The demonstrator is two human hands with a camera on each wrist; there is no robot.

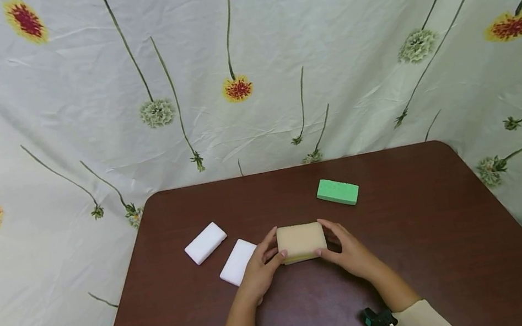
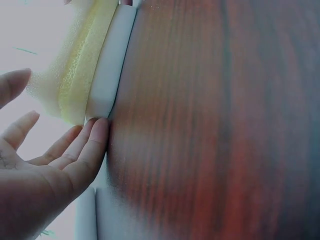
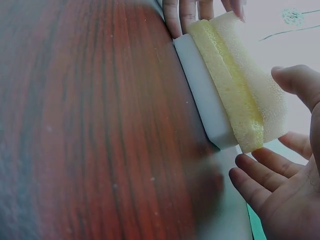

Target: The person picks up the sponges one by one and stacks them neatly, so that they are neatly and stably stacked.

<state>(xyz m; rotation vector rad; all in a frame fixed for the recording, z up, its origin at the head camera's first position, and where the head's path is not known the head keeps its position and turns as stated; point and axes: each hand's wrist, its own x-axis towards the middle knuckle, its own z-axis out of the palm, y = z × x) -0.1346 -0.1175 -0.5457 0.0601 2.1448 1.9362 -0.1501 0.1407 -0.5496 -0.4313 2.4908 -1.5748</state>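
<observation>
Between my hands is a small stack on the table. A cream sponge (image 1: 301, 240) forms its top, with a yellow layer (image 3: 227, 90) directly beneath. At the bottom lies a white sponge block (image 3: 207, 95), seen from the side in both wrist views. My left hand (image 1: 260, 269) is at the stack's left end; its fingertips touch the end of the white block, and the thumb stands apart in the left wrist view. At the right end is my right hand (image 1: 354, 253), fingers loosely extended close to the layers, thumb off the sponge. Whether those right fingertips touch is unclear.
Two white sponge blocks lie on the left of the brown table (image 1: 453, 247): one farther out (image 1: 205, 243), the other (image 1: 237, 264) partly behind my left hand. A green sponge block (image 1: 338, 191) lies behind and right of the stack. A flowered cloth (image 1: 346, 17) hangs behind.
</observation>
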